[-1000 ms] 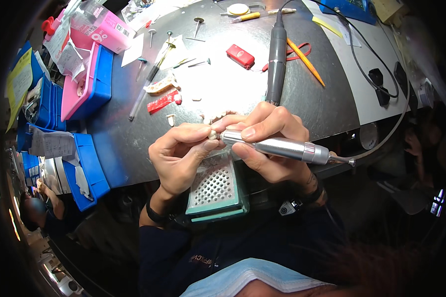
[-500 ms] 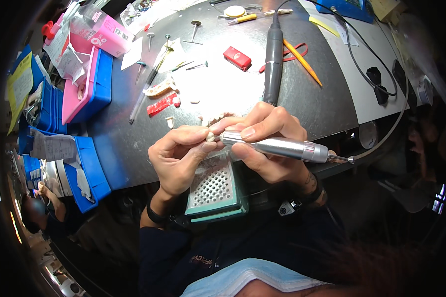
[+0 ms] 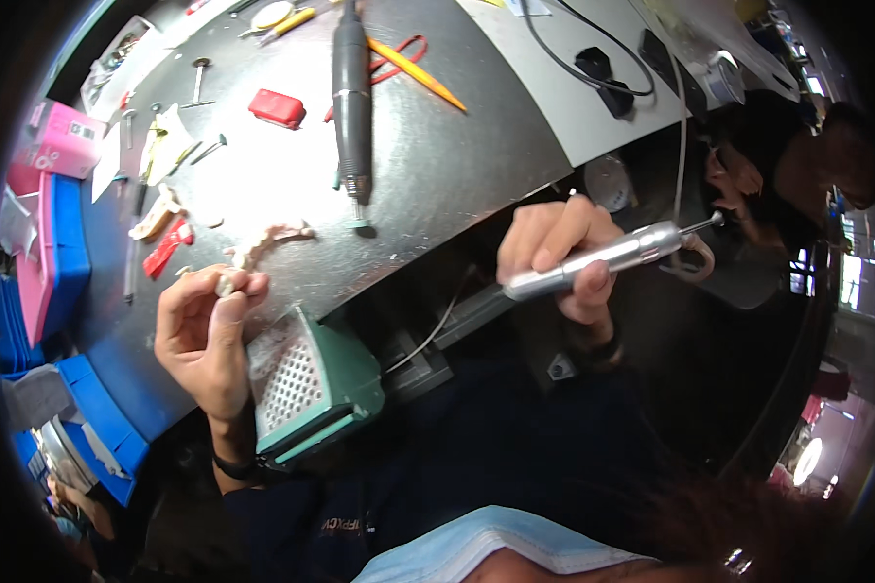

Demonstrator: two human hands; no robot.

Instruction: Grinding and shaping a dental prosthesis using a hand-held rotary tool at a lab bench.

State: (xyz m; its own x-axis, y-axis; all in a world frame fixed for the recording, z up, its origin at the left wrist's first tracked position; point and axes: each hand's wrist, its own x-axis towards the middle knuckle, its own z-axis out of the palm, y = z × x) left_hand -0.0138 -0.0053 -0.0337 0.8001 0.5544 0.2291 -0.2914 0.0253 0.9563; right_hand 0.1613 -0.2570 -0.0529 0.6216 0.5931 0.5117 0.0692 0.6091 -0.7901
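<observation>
Pinched between the fingertips of my left hand (image 3: 204,330) is a small off-white dental crown (image 3: 226,285). My right hand (image 3: 564,255) grips a silver rotary handpiece (image 3: 603,264) off to the right, past the bench edge and well apart from the crown. Its working tip points left and is too blurred to make out. Beyond my left fingers, a pinkish-white dental arch piece (image 3: 274,236) lies on the metal bench (image 3: 437,165). Below that hand stands a green box with a perforated top (image 3: 292,384).
On the bench lie a black handpiece (image 3: 353,107), a red block (image 3: 277,109), an orange pointed tool (image 3: 423,78), a red packet (image 3: 168,249) and several small burs. Blue trays (image 3: 97,418) and a pink box (image 3: 68,136) line the left. Another person (image 3: 778,155) sits at right.
My right hand has carried the handpiece rightward, away from the crown. The crown stays in my left fingers. The whole view has swung right, so the bench things appear further left.
</observation>
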